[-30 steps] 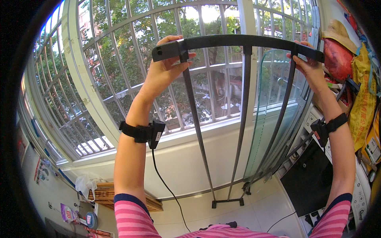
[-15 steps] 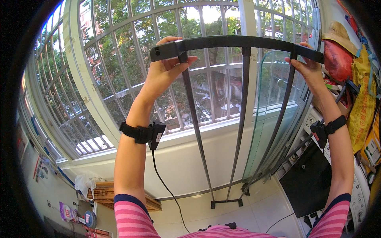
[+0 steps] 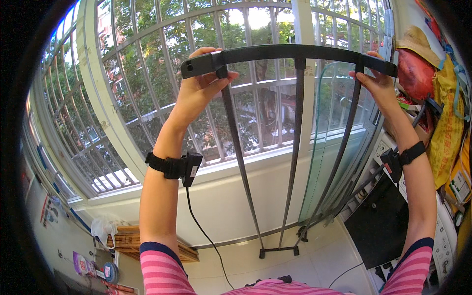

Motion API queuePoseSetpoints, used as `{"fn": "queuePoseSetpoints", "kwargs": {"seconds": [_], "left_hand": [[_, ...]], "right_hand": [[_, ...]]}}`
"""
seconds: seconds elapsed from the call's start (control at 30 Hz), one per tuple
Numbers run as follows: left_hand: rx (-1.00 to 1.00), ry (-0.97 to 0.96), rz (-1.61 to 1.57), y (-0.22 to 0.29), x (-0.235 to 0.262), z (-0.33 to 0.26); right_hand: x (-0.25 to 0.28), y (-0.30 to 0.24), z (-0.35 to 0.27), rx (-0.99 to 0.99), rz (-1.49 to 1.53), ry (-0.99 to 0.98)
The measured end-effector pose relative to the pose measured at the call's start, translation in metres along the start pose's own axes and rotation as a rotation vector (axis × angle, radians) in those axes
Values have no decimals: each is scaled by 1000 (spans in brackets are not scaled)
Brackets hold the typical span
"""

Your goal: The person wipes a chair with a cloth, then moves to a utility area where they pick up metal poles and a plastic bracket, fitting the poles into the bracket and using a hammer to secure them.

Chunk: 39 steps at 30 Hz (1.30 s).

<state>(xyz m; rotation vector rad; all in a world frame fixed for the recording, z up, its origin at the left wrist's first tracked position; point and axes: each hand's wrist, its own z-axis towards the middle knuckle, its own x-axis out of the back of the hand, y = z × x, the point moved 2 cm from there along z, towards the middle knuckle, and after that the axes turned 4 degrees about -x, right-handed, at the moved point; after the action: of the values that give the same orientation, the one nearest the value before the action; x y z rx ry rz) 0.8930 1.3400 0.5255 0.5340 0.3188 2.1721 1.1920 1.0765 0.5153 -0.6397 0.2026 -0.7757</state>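
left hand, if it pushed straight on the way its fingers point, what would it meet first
The left hand already grips the top bar of the black metal rack, so its fingers meet that bar at once. Beyond it, probably the window grille, though depth is hard to judge.

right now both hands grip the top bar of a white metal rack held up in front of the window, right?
Not quite: the rack is black, not white. The head view shows the left hand and right hand gripping its top bar in front of the window.

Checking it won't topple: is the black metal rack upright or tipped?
Upright: black metal rack foot on floor, left hand and right hand gripping top bar.
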Motion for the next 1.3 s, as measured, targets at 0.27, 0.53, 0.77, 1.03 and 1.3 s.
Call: {"fn": "queuePoseSetpoints", "kwargs": {"seconds": [0.27, 0.53, 0.77, 1.03, 1.3], "left_hand": [[-18, 21, 31, -3, 4, -3], [22, 81, 13, -4, -4, -2], [-5, 73, 2, -5, -4, -1], [-37, 86, 38, -6, -5, 1], [12, 92, 7, -11, 0, 2]], "right_hand": [[-13, -8, -2, -149, 41, 98], [-5, -6, -5, 6, 60, -26], [-3, -9, -3, -13, 45, -101], [-5, -4, -3, 77, 55, -70], [-7, 1, 1, 142, 56, -33]]}}
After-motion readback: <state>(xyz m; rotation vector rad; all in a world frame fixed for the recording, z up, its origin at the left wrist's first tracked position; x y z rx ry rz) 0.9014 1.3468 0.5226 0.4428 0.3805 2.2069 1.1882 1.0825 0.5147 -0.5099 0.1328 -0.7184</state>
